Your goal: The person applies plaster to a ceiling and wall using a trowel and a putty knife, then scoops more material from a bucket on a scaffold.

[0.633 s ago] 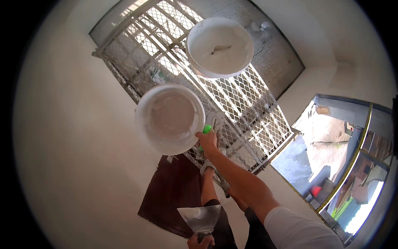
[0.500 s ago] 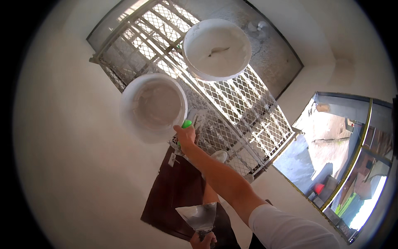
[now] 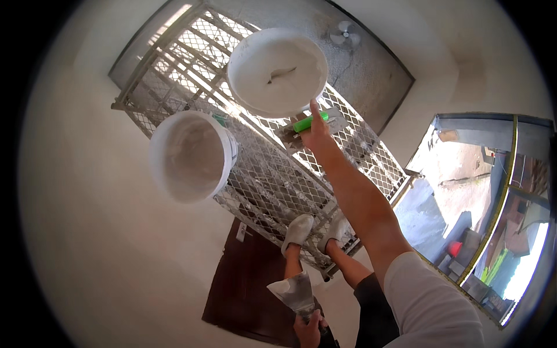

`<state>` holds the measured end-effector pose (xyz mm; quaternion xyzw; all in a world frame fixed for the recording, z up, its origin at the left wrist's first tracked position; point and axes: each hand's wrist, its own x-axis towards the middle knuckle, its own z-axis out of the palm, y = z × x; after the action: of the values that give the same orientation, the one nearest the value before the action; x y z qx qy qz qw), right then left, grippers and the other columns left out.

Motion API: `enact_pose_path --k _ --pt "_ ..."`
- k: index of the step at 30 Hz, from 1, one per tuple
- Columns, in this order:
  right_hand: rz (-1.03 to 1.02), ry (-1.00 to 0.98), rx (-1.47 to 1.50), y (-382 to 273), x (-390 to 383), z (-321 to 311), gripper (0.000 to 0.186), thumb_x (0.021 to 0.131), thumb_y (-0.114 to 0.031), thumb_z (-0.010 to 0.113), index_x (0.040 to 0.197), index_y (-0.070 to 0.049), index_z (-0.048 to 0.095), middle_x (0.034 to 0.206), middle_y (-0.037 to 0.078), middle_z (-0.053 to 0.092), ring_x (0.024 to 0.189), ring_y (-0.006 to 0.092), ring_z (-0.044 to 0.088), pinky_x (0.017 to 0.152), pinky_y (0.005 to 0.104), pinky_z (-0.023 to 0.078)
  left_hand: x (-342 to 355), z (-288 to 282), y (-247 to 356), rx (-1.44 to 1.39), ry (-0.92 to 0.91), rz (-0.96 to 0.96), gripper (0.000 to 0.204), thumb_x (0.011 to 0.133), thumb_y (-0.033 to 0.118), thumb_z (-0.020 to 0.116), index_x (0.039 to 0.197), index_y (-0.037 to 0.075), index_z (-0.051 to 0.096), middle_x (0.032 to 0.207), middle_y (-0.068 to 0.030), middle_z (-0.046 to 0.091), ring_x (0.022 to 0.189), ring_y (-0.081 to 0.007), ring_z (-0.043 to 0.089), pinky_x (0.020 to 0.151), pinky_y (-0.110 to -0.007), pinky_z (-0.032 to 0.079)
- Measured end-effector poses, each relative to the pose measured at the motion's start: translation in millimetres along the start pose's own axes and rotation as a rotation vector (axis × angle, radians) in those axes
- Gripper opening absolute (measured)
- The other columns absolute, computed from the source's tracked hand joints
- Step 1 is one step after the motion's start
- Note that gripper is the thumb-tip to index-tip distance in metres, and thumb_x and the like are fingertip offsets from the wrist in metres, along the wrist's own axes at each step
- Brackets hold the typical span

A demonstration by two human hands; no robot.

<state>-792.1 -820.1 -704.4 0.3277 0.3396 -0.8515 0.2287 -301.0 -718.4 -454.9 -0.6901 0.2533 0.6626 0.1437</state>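
Note:
In my right hand [image 3: 317, 134] is a plastering trowel [image 3: 306, 123], held by its green handle with the flat metal blade over the mesh platform. This hand is just below the near rim of a white bucket [image 3: 250, 53] holding pale, wet-looking compound with a dent in its surface. Left of it stands a second white bucket [image 3: 168, 142], its inside coated with greyish residue. Low in the view, my left hand [image 3: 308, 329] is closed round the handle of a wide putty knife [image 3: 296, 292], blade pointing up and away from me.
My feet in light shoes [image 3: 299, 230] are on a raised metal mesh platform [image 3: 272, 191]. The floor lies below it, with a fan [image 3: 344, 36] on it. A dark red door [image 3: 249, 284] is below. Pale walls surround me, and a framed window [image 3: 513, 156] opens at right.
My right hand with the trowel has moved right, from the left bucket's rim to beside the other bucket. Both buckets sit further left in view. My left hand and putty knife appear slightly further right.

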Motion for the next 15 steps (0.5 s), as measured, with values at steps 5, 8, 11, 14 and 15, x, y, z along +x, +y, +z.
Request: enact_pose_path --k 5,8,11,14,15 --pt "-0.329 -0.244 -0.546 21.7 40.6 -32.7 0.071 0.082 -0.021 0.079 0.142 -0.012 0.042 0.122 0.022 0.061 0.113 0.0384 0.062 0.094 0.0442 0.05 18.1 1.8 -33.4 -0.035 0.015 -0.008 0.017 0.095 0.016 0.067 0.09 0.008 0.052 0.058 -0.0007 0.055 0.043 -0.0099 0.049 0.037 -0.025 0.037" --pt "-0.731 -0.457 -0.681 42.2 57.8 -50.5 0.067 0.079 -0.009 0.077 0.138 -0.012 0.046 0.114 0.024 0.065 0.109 0.0408 0.063 0.09 0.0449 0.051 23.6 0.0 -45.1 -0.069 0.03 0.0 0.017 0.095 0.016 0.067 0.09 0.008 0.052 0.057 -0.0005 0.055 0.042 -0.0096 0.049 0.037 -0.025 0.037" --pt "-0.802 -0.54 -0.649 42.3 61.9 -55.9 0.063 0.079 -0.001 0.073 0.135 -0.012 0.047 0.112 0.023 0.066 0.106 0.0417 0.064 0.087 0.0458 0.052 18.0 0.6 -47.6 -0.016 0.002 -0.031 0.013 0.095 0.013 0.065 0.095 0.002 0.058 0.068 -0.0079 0.061 0.054 -0.0163 0.058 0.046 -0.032 0.046" --pt "-0.769 -0.341 -0.85 25.9 42.0 -50.3 0.058 0.079 0.003 0.07 0.131 -0.01 0.049 0.111 0.023 0.064 0.104 0.0377 0.064 0.084 0.0443 0.052 8.2 10.7 -44.7 0.127 -0.122 0.329 0.015 0.091 0.01 0.069 0.088 -0.001 0.058 0.066 -0.0053 0.061 0.057 -0.0112 0.057 0.054 -0.027 0.046" --pt "-0.574 -0.271 -0.683 22.0 33.7 -41.7 0.055 0.08 0.001 0.07 0.13 -0.008 0.05 0.11 0.022 0.064 0.102 0.0365 0.065 0.083 0.044 0.053 4.6 14.4 -41.8 0.123 -0.087 0.299 0.016 0.091 0.009 0.068 0.089 -0.001 0.057 0.067 -0.0058 0.061 0.057 -0.012 0.057 0.054 -0.028 0.046"
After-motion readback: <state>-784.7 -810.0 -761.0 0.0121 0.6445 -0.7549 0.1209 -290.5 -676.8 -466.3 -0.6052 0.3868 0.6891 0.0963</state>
